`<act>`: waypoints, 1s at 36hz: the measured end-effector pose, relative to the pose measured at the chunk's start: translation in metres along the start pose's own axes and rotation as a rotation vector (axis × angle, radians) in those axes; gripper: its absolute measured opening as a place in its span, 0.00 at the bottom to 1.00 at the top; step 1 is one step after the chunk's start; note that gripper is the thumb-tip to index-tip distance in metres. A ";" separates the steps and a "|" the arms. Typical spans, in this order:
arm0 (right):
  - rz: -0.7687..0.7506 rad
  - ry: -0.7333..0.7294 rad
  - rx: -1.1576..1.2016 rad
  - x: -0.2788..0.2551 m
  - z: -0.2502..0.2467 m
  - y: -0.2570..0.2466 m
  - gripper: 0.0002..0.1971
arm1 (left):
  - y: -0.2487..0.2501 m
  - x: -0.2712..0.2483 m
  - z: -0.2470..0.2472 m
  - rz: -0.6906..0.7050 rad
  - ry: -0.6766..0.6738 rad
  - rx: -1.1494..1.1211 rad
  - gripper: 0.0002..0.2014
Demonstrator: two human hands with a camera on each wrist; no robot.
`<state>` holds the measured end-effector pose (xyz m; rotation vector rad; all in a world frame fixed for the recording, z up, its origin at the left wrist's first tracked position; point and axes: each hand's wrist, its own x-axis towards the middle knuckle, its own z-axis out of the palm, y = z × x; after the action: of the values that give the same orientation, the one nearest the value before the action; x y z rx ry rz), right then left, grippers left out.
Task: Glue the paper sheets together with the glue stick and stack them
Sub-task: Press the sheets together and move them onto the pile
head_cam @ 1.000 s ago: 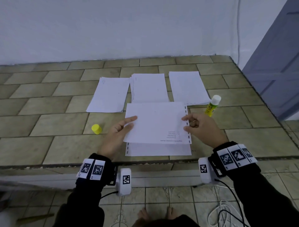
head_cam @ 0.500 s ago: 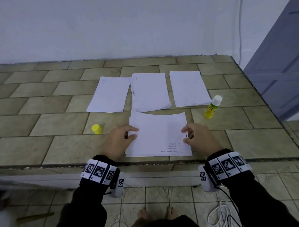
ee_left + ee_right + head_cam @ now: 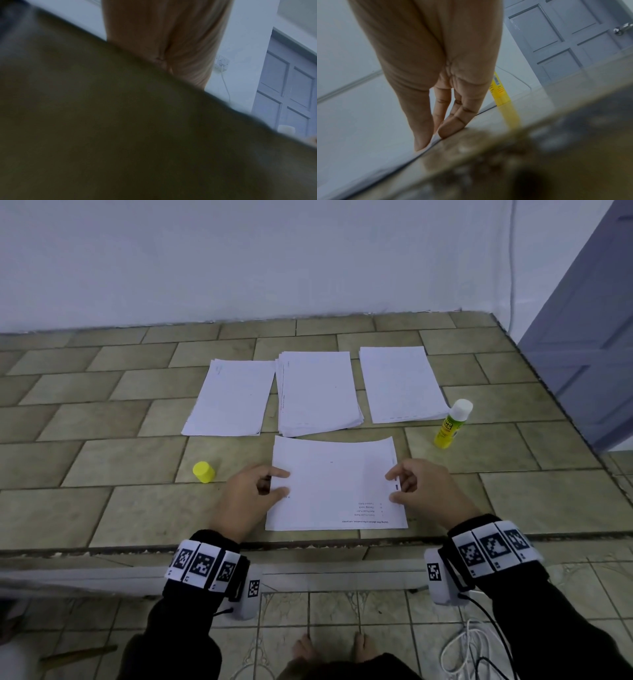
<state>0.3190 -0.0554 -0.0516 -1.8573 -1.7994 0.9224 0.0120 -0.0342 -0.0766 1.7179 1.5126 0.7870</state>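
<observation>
Two hands: left hand [image 3: 248, 496] and right hand [image 3: 424, 489] pinch opposite side edges of the near sheet [image 3: 334, 484].
Near sheet: lying on the tiled bench [image 3: 102, 508], near its front edge.
Paper piles: three behind, middle pile [image 3: 318, 392] thickest.
Glue stick [image 3: 450, 424]: upright, uncapped, just right of the right pile.
Yellow cap [image 3: 203, 472]: left of the left hand.

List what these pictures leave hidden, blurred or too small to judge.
- Printed text on the top sheet: head view, too small to read.
- Left hand: left wrist view, fingers hidden by the blurred tabletop.
- Glue stick: right wrist view, top hidden behind the right hand.
</observation>
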 end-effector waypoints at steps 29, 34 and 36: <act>0.000 -0.002 0.001 0.000 0.000 0.000 0.14 | 0.000 0.001 -0.004 -0.022 -0.027 -0.010 0.14; 0.008 -0.004 0.006 0.000 -0.001 -0.002 0.14 | 0.002 -0.001 -0.005 -0.018 -0.019 0.001 0.14; 0.011 -0.008 -0.003 -0.001 -0.002 -0.003 0.14 | 0.004 -0.001 -0.006 -0.006 -0.022 0.021 0.14</act>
<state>0.3183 -0.0554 -0.0484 -1.8699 -1.7984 0.9330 0.0095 -0.0344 -0.0701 1.7306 1.5153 0.7488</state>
